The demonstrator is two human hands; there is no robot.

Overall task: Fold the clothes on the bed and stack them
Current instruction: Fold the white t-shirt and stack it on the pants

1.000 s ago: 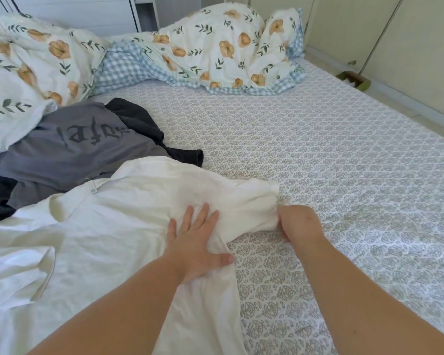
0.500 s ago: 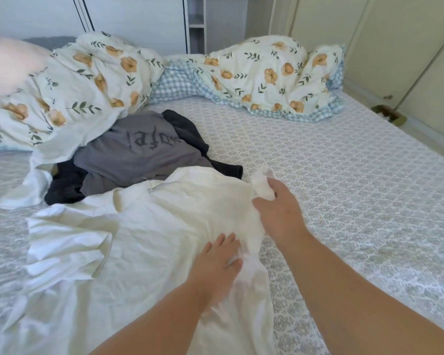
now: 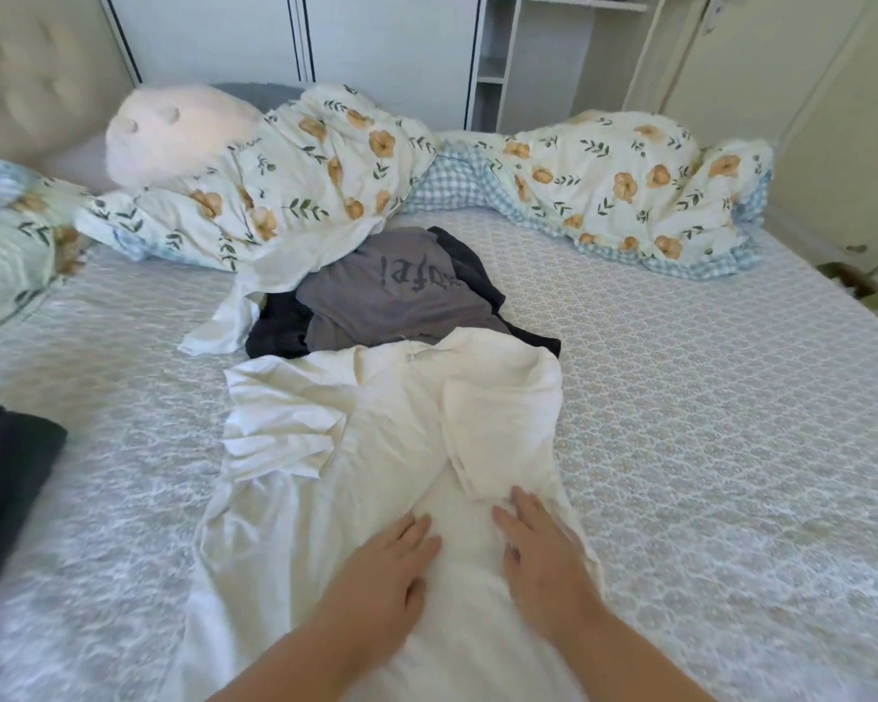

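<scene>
Both hands, left (image 3: 386, 564) and right (image 3: 541, 554), lie flat, grip open, on the white shirt (image 3: 376, 448) mid-bed (image 3: 705, 397); press out creases before you fold the left sleeve inward

A crumpled floral duvet with orange flowers and a blue checked underside (image 3: 629, 195) lay along the far side of the mattress. A fluffy pale pink plush toy (image 3: 173, 131) rested on it at the left, just before the beige tufted headboard (image 3: 36, 88). Behind stood white wardrobe doors (image 3: 376, 38) and an open white shelf unit (image 3: 498, 63).
</scene>
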